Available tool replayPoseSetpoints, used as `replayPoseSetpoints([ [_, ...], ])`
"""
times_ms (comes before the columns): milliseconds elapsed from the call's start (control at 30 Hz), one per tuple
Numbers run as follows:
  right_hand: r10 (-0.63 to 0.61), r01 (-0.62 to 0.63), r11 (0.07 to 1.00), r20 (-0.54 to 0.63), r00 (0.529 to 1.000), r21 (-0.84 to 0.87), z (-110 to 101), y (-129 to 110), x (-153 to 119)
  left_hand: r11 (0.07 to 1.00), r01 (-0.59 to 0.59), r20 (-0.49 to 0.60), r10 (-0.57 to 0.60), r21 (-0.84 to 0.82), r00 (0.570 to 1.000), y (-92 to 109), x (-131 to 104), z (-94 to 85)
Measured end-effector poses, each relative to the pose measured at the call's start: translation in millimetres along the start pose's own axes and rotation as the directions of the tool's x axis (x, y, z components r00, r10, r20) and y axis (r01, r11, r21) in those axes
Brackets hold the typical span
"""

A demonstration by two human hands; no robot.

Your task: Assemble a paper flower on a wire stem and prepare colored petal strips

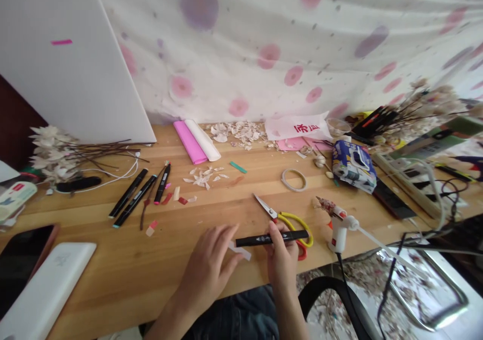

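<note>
So the black marker is held level just above the table's front edge, right hand pinched around it. Left hand, fingers loosely spread, touches a small white paper strip. Yellow scissors lie right behind.

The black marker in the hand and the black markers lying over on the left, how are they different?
The held marker is pinched in the right hand and lies level, crosswise above the table. The three markers on the left lie loose on the wood, slanted, with no hand near. The held one looks all black; two of the left ones show coloured ends, one teal, one pink. All are slim and black-bodied.
</note>
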State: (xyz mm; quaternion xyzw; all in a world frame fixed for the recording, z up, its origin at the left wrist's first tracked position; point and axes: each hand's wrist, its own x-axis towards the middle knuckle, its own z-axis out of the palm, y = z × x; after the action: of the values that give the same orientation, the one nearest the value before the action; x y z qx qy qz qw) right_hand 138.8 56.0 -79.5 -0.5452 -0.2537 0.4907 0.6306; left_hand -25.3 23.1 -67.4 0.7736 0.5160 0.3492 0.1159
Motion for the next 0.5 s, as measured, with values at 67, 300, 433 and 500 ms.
replayPoseSetpoints([
  [67, 0.007, -0.006, 1.0, 0.027, 1.0, -0.018, 1, -3, -5, 1.0, -0.029, 0.093, 0.028, 0.009, 0.995, 10, 7, 1.3],
  [300, -0.082, 0.105, 0.986, 0.171, 0.982, -0.129, 6, -24, -28, 0.994, -0.111, 0.209, 0.104, 0.023, 0.972, 34, 16, -6.0],
  [433, -0.155, 0.158, 0.987, 0.148, 0.977, -0.012, 7, -35, -35, 0.989, -0.148, 0.123, 0.147, -0.003, 0.981, 46, 15, -14.4],
  [500, -0.198, 0.196, 0.98, 0.127, 0.972, 0.026, 8, -42, -38, 0.986, -0.166, 0.097, 0.166, -0.005, 0.981, 53, 17, -18.5],
])
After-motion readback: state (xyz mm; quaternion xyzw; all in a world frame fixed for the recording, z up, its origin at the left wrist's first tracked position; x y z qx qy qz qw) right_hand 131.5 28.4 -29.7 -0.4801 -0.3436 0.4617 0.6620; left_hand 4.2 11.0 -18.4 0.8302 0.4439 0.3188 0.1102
